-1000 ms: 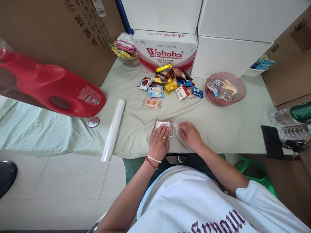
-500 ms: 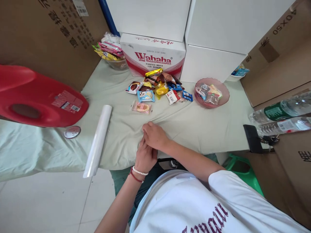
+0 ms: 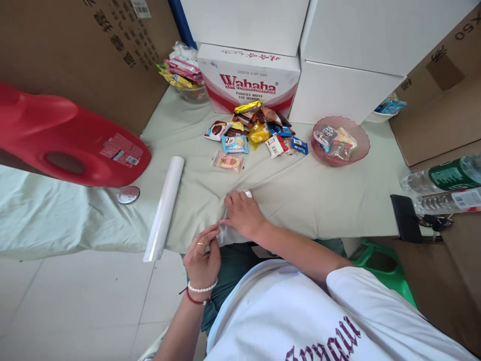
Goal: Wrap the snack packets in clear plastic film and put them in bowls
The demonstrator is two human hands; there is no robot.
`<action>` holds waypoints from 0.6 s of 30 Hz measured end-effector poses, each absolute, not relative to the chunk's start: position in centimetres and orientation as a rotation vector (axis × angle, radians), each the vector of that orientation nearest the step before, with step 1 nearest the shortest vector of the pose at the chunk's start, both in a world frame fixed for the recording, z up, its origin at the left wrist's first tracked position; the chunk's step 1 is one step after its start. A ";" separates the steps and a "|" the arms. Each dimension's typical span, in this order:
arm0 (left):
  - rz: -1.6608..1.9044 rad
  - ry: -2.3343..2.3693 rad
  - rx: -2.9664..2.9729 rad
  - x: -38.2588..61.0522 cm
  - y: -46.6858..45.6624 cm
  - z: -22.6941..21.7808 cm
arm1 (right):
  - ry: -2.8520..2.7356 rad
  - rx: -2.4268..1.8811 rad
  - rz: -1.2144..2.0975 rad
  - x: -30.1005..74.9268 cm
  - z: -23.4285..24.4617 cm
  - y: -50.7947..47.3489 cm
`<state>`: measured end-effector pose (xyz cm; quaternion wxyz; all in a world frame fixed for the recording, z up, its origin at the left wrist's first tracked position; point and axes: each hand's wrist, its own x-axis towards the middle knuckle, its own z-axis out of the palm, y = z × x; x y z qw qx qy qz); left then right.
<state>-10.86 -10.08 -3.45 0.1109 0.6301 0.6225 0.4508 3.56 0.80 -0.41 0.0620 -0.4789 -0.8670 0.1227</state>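
At the table's front edge my right hand (image 3: 244, 215) is closed over a small shiny packet (image 3: 248, 193). Only a pale corner of it shows beyond the fingers, so its kind is hidden. My left hand (image 3: 205, 255), with a ring and bracelets, is closed just left of it, fingers together, its tips near my right thumb. Whatever those fingers hold, if anything, cannot be made out. Beyond my hands lies a pink clear-wrapped snack (image 3: 228, 162). Behind that is a blue-wrapped snack (image 3: 235, 144) and a pile of wrapped snacks (image 3: 259, 133).
A pink glass bowl (image 3: 361, 150) holds several packets. To the left lie a white film roll (image 3: 165, 208), a round badge (image 3: 128, 194) and a big red jug (image 3: 112, 155). A Wahaha carton (image 3: 248, 75) stands behind. Plastic bottles (image 3: 451, 175) and a black phone-like object (image 3: 406, 218) are right.
My hands were together, right over left. The left has drawn back toward me and left, and a packet corner now shows under the right. The whole view has shifted slightly.
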 end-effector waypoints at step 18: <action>1.111 1.169 0.629 -1.8 -5.4 -1.4 | -1.446 -1.055 1.611 16.6 -1.1 -2.5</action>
